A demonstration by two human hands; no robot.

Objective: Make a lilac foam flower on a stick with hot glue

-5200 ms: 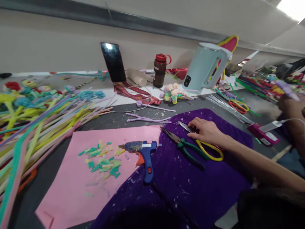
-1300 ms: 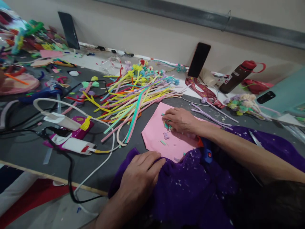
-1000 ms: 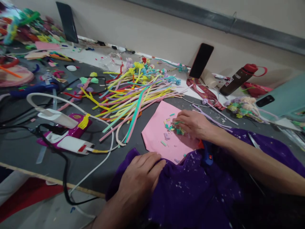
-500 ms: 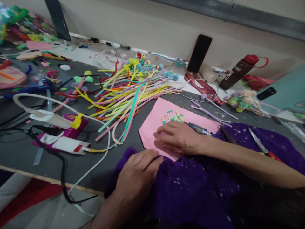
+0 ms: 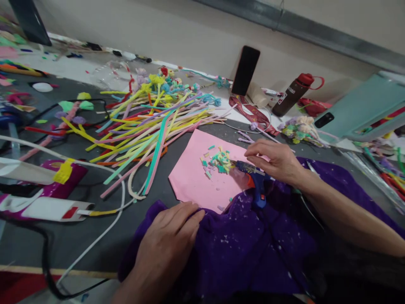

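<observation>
Purple cloth (image 5: 247, 249) under left hand (image 5: 164, 247); right hand (image 5: 276, 160) by glue gun (image 5: 255, 179)

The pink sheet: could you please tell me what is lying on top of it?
A small heap of cut pipe-cleaner bits and the glue gun nozzle lie on the pink sheet. The purple cloth covers its near edge, hiding anything there.

The right hand (image 5: 276, 161) rests on the blue glue gun (image 5: 253, 177); the left hand (image 5: 164, 245) presses the purple cloth (image 5: 240, 245).
</observation>
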